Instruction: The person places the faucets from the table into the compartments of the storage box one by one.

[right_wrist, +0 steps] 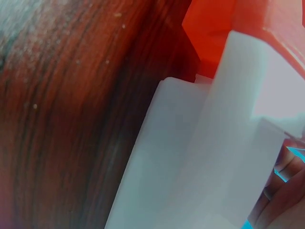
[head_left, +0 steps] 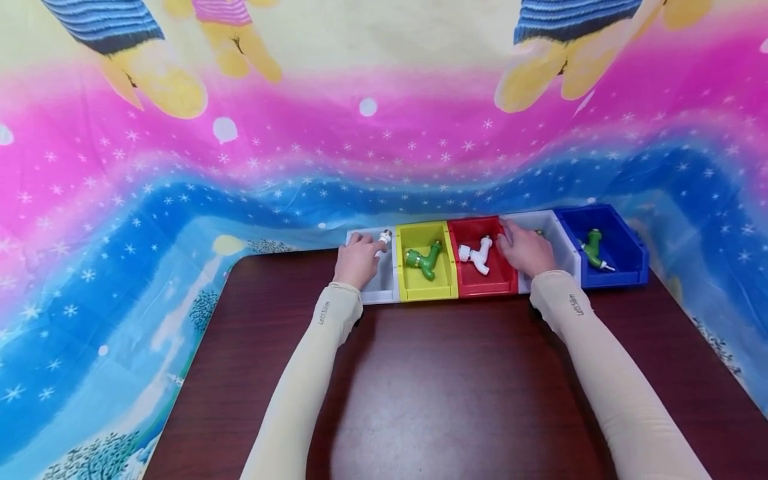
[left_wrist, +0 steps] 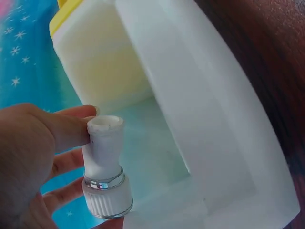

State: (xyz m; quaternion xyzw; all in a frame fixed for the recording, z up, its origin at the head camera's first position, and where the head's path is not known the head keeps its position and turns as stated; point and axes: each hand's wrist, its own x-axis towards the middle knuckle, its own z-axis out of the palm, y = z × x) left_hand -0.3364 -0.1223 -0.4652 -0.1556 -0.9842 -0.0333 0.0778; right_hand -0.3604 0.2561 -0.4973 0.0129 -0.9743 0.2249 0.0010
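Note:
My left hand [head_left: 358, 259] is over the white bin [head_left: 379, 293] at the row's left end. In the left wrist view its thumb and fingers pinch a white plastic tap [left_wrist: 102, 155] with a shiny silver ring and a ribbed collar, held upright beside the bin's inside. My right hand [head_left: 528, 250] reaches into the other white bin [head_left: 564, 247], its fingers near the wall shared with the red bin [head_left: 487, 288]. A small greenish bit shows behind this hand. In the right wrist view its fingers [right_wrist: 281, 200] are mostly hidden by the bin wall, and whatever they touch cannot be seen.
A yellow bin [head_left: 427, 293] holds a green tap [head_left: 425, 261]. A white tap [head_left: 478, 255] lies in the red bin. At the right end, a blue bin [head_left: 630, 257] holds another green tap [head_left: 594, 248]. The bins line the dark wooden table's [head_left: 456, 387] back edge, before a printed cloth [head_left: 300, 147].

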